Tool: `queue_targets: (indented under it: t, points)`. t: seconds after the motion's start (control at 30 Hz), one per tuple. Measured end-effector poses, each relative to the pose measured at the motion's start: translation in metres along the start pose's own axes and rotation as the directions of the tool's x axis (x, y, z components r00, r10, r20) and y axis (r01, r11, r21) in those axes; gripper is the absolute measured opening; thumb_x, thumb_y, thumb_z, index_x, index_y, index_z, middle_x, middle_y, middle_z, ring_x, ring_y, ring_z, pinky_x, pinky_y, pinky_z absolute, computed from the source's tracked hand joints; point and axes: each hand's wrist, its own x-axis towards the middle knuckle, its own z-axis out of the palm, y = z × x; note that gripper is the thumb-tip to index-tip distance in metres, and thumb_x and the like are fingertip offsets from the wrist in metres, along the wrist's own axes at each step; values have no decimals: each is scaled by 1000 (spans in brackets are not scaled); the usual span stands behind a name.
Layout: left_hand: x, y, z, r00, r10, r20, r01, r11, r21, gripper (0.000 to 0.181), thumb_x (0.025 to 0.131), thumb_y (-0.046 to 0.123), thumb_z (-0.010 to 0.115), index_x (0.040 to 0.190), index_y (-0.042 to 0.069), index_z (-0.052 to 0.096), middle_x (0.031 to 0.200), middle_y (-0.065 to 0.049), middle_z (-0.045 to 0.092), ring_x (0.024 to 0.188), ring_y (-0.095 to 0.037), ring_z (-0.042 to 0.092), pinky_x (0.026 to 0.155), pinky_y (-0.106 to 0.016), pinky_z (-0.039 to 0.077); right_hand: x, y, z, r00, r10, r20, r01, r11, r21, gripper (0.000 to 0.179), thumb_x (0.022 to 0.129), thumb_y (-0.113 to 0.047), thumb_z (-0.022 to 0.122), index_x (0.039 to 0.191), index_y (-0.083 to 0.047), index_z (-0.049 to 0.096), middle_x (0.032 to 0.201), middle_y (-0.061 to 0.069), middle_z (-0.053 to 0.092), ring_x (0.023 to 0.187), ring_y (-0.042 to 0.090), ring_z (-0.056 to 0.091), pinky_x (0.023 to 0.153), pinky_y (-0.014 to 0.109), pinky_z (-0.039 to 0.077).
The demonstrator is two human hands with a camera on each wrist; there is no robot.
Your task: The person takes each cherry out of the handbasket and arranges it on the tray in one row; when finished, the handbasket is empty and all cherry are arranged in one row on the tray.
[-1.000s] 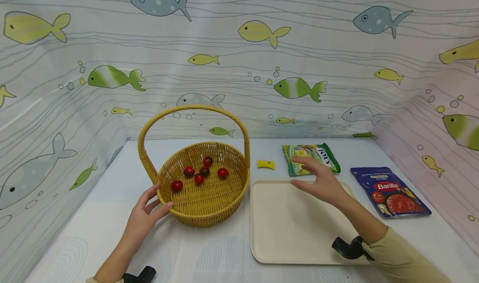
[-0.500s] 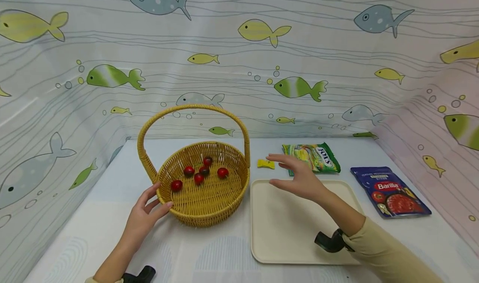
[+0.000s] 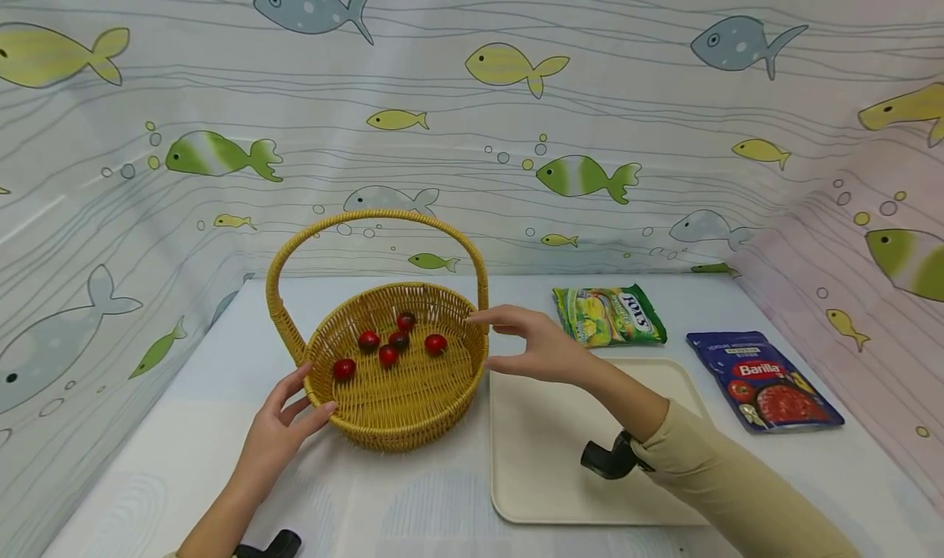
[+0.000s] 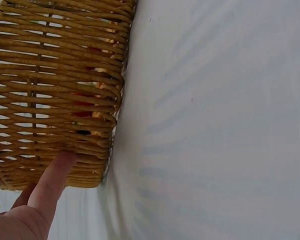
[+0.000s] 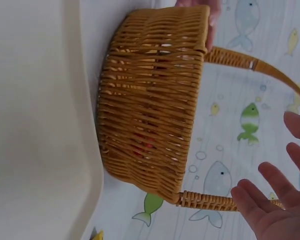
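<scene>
A woven wicker basket (image 3: 401, 435) with a tall arched handle stands on the left half of the table. Inside it lie several small round fruits (image 3: 435, 344), some bright red, some darker. My left hand (image 3: 276, 431) holds the basket's near left rim, and one finger rests against the outer weave in the left wrist view. Thumb and fingers spread apart, my right hand (image 3: 534, 345) is at the basket's right rim, near the foot of the handle, with nothing in it. The right wrist view shows this hand (image 5: 282, 200) above the rim.
A beige rectangular tray (image 3: 546, 460) lies right of the basket, beneath my right forearm. Behind it is a green Fox's candy bag (image 3: 612, 316). A blue Barilla pouch (image 3: 763, 382) lies at the far right. A fish-patterned curtain (image 3: 457, 156) hangs behind and at the sides.
My right hand has moved left from over the tray and candy bag to the basket's right rim, covering the small yellow candy packet. The left hand has stayed on the basket.
</scene>
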Motion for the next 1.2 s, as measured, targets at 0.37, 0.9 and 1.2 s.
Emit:
queue_targets:
  t: [0.37,0.9,1.2]
  points:
    - [3,0,0,1000,20,-2,-20,1000,-5,73,91,22,63,148,10,20,150,-16,18,129,-38,33,78,-12,44,43,-2,12,968,4,252,-29,995,96,44,84,-7,68,126,-4,55,126,7,55,118,13,49,99,31,39]
    - [3,-6,-2,1000,-10,14,10,1000,-11,75,91,24,62,150,14,16,151,-16,15,130,-38,31,79,-15,46,106,4,34,928,24,372,-77,989,128,35,84,-1,67,118,-1,59,115,8,60,103,14,58,90,35,47]
    - [3,-9,-1,1000,-12,12,12,1000,-21,76,91,24,62,150,15,15,151,-16,14,131,-37,30,78,-13,45,134,6,41,915,134,381,-179,980,87,35,85,-4,67,119,-6,59,115,4,60,107,21,57,84,22,47]
